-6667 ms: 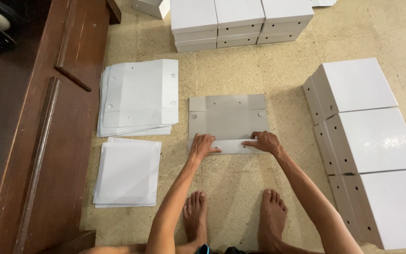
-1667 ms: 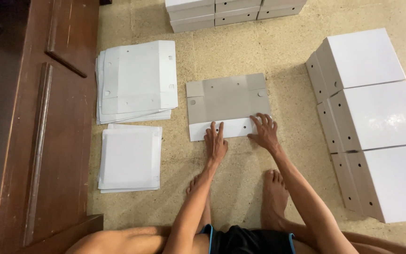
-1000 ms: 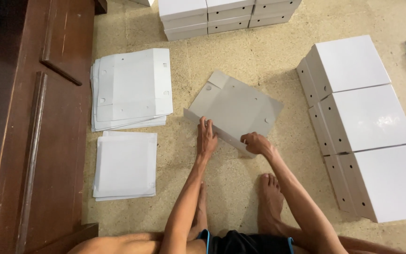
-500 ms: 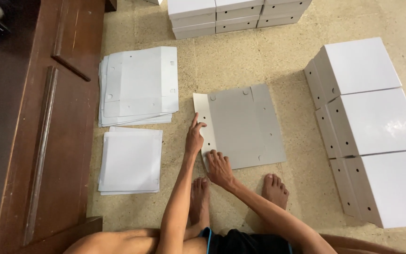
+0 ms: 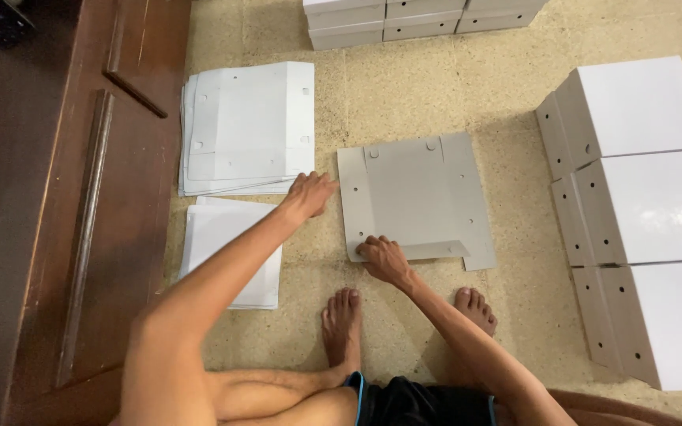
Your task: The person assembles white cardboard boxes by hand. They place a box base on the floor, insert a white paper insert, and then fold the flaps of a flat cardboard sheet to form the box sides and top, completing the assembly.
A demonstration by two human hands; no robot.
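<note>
Grey cardboard sheet (image 5: 416, 197) lies on speckled stone floor (image 5: 412, 87), both grips released, fingers pressing.

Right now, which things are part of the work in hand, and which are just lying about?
In hand:
grey sheet, under the right hand
flat white stack, by the left hand
smaller stack

Lying about:
white boxes
far boxes
wooden door

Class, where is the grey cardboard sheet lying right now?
The grey cardboard sheet lies flat on the floor ahead of the feet, between the white sheet stack and white boxes.
</note>
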